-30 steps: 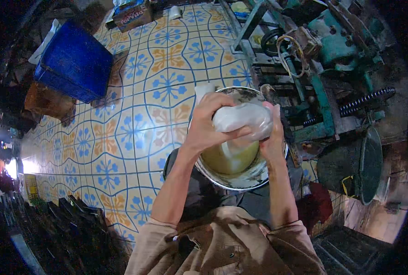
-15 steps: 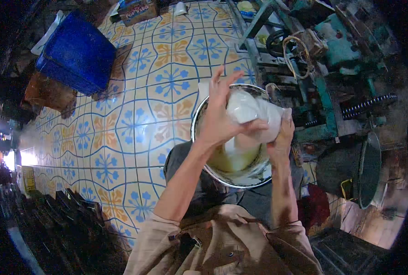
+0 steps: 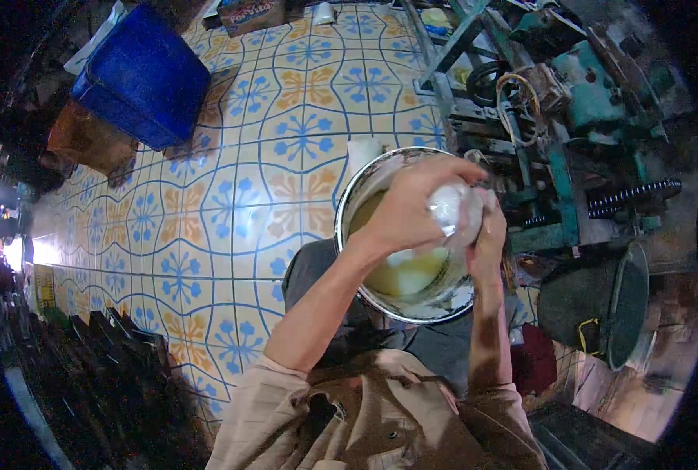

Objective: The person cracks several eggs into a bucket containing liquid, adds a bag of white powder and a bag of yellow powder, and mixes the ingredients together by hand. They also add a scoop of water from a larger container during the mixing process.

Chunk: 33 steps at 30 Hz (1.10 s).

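Observation:
A wide round pail (image 3: 445,307) with a dark-edged rim stands between my knees. Inside it lies yellowish liquid (image 3: 384,278), with a paler patch showing in it. Above the pail I hold a white, shiny, rounded bundle (image 3: 447,210); its kind is not clear, and my hands hide much of it. My left hand (image 3: 411,196) curls over the bundle from the left and top, fingers bent round its far side. Against the bundle's right side, my right hand (image 3: 487,239) is closed, its fingers partly hidden behind it.
Green machinery (image 3: 592,90) with a coil spring stands at the right, close to the pail. A dark bucket (image 3: 588,298) sits below it. On the patterned tile floor (image 3: 208,219) are a blue bin (image 3: 141,78), a cardboard box (image 3: 251,16) and a white cup (image 3: 324,13).
My left hand has gone from spread fingers to curling over the white bundle, moving right. Less of the bundle shows, and more of the liquid is visible below.

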Motion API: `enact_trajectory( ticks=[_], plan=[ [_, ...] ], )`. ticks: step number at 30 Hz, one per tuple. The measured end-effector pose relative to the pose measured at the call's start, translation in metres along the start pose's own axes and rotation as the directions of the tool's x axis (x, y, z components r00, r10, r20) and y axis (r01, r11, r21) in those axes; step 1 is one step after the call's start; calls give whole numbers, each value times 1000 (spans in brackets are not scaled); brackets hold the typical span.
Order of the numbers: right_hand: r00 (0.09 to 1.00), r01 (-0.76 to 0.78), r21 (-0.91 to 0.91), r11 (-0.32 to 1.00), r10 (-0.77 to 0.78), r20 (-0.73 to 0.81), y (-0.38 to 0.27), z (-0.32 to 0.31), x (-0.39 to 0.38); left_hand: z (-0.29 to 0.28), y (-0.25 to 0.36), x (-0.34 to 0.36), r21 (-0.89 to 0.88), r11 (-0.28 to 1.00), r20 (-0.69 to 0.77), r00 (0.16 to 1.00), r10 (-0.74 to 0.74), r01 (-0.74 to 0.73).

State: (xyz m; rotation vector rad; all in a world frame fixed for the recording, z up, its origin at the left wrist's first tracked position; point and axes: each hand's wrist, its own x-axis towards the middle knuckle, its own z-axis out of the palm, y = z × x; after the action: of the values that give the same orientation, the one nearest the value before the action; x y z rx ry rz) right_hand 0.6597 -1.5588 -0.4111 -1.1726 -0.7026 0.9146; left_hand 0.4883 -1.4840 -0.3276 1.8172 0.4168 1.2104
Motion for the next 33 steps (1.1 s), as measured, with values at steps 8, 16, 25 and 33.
enact_trajectory(
  ticks=[8, 16, 25, 33],
  plan=[
    [999, 30, -109, 994, -32, -13, -5, -14, 7, 4, 2, 8, -34, 999, 130, 992, -1, 6],
    [973, 232, -532, 814, -182, 145, -40, -14, 2, -4, -23, -16, -30, 977, 122, 971, -206, 211],
    [887, 363, -696, 620, 0, 462, -70, 8, -2, 8, -24, -8, -74, 990, 120, 987, -108, 118],
    [901, 423, -615, 666, -237, 363, -55, 4, -19, 2, -41, -32, 89, 957, -75, 960, -269, 275]
  ],
)
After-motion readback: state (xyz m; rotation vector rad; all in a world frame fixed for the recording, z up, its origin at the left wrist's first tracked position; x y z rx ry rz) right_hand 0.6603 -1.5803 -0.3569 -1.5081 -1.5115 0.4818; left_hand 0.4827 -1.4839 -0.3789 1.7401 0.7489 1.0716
